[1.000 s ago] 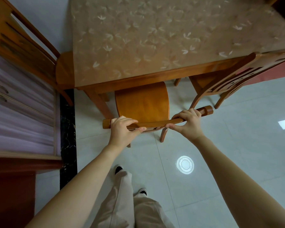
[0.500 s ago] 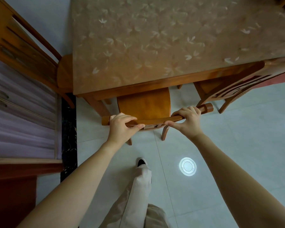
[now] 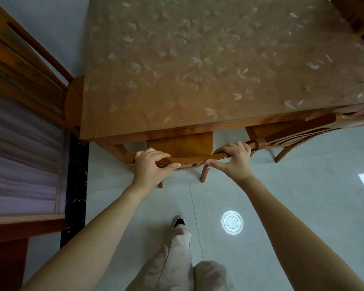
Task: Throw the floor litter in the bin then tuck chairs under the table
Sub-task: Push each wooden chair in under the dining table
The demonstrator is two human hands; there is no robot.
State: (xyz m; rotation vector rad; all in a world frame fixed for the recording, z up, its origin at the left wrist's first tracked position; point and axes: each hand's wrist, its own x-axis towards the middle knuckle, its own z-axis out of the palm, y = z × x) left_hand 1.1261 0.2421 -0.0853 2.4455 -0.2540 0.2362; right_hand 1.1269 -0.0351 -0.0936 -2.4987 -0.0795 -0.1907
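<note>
Both hands [image 3: 193,164] gripping chair [image 3: 180,144] top rail

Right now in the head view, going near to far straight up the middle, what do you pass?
Trouser leg → shoe → bare floor tile → chair top rail, gripped by the left hand and right hand → chair seat → table edge → patterned table top.

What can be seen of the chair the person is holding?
The chair is glossy orange-brown wood with a curved top rail, a smooth seat and splayed legs. It stands upright on the pale tiled floor, its seat partly under the table edge. The left hand and right hand both grip the top rail.
</note>
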